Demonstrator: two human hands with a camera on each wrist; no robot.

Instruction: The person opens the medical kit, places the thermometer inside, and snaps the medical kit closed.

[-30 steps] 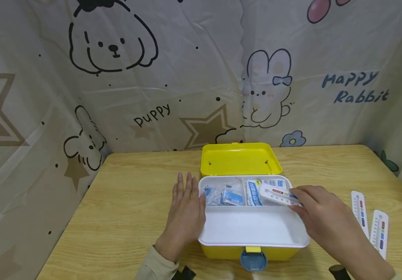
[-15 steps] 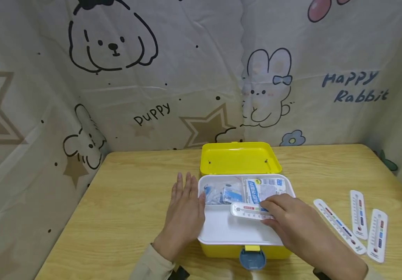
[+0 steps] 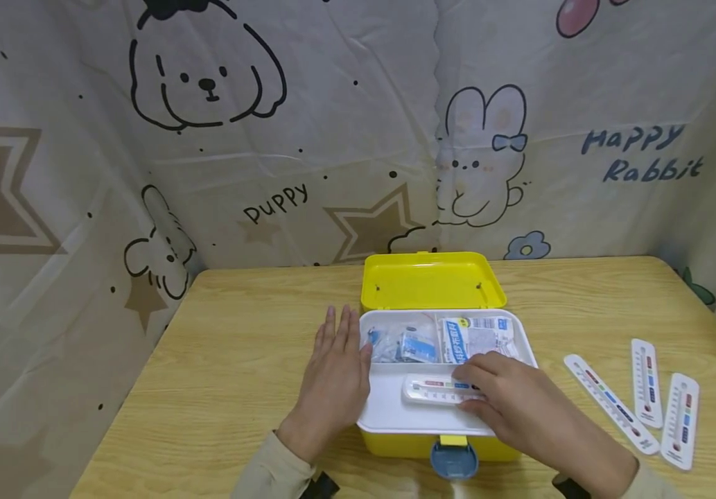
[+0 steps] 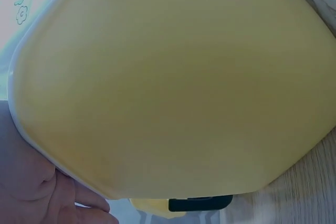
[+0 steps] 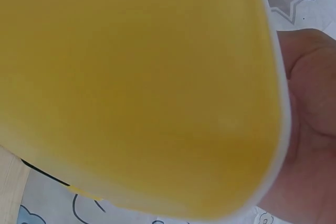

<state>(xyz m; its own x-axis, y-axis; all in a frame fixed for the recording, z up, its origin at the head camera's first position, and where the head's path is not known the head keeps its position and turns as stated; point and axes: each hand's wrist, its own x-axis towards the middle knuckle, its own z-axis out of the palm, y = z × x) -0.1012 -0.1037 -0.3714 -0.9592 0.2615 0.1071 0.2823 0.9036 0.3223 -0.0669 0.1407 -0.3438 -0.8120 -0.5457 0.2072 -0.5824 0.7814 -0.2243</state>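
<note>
Fingers of the right hand [image 3: 522, 405] pinch a thermometer [image 3: 429, 390], moved forward past the divider [image 3: 416, 364] and seemingly positioned for the front compartment [image 3: 404, 418], lower centre.

A creased, printed cloth [image 3: 333, 132] hangs behind the wood-grain desk [image 3: 233, 333]. It shows a puppy [image 3: 207, 84], a brown star [image 3: 375, 222], a flower [image 3: 528, 246] and a rabbit [image 3: 481, 166] (blue bow [image 3: 509, 143] by one ear).
</note>
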